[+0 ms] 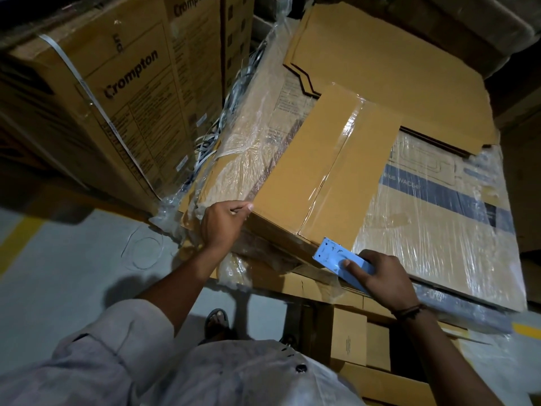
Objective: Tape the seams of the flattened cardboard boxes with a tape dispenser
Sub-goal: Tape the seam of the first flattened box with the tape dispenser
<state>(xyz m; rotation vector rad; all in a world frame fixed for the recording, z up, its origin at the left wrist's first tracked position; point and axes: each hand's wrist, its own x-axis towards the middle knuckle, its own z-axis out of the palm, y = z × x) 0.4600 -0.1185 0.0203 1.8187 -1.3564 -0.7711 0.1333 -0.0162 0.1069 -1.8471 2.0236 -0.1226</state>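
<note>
currently steadying the flattened cardboard box (295, 171) with the left hand (222, 227) — fingers curled over its near left corner, pinching the edge. long and narrow, lying flat on a plastic-wrapped carton (433, 218), long axis running from near to far and leaning a little right at the far end. down the middle seam, along that same axis, a glossy strip of clear tape (341, 153), reaching from the far end to the near edge. gripping the blue tape dispenser (333, 256) in the right hand (377, 276), fingers wrapped round its body, thumb pressed flat on the top face. dispenser right at the near end of the seam — toothed end pointing far and left, touching the box's near edge, long axis slanting from near right to far left. beyond the box's far end, more flat cardboard (395, 68). to the left, tall printed cartons (117, 92) and, nearer, grey floor (73, 259).
</note>
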